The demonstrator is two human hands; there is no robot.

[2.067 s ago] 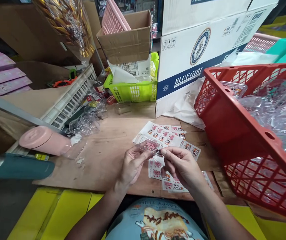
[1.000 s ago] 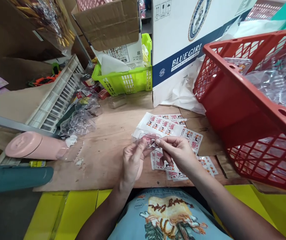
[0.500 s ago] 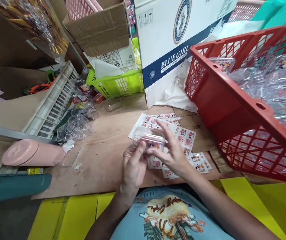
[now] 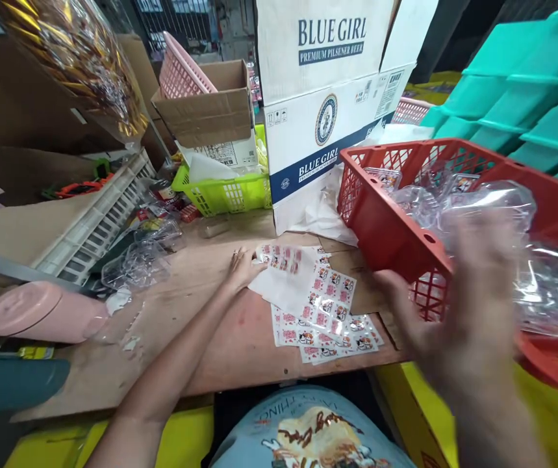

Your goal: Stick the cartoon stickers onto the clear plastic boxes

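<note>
My left hand [image 4: 242, 266] reaches forward over the wooden table [image 4: 201, 338]. Its fingers lie flat at the left edge of the top sticker sheet [image 4: 283, 260], which carries small pink and orange labels. More sticker sheets [image 4: 325, 312] are spread just in front of me. My right hand [image 4: 458, 305] is raised at the near rim of the red plastic basket [image 4: 386, 227] and is smeared by motion, so its fingers are unreadable. The basket holds several clear plastic boxes [image 4: 483, 201].
A white Blue Girl carton [image 4: 327, 123] stands behind the stickers, with a green basket [image 4: 225, 195] to its left. A pink cylinder [image 4: 39, 315], a white slatted crate [image 4: 93, 214] and loose clear plastic [image 4: 137, 260] lie at the left. Teal crates [image 4: 527, 110] are stacked at the right.
Both hands held a small clear box over the stickers. Now the left hand rests on a sticker sheet and the right hand has swung to the red basket. The box is gone from the hands.
</note>
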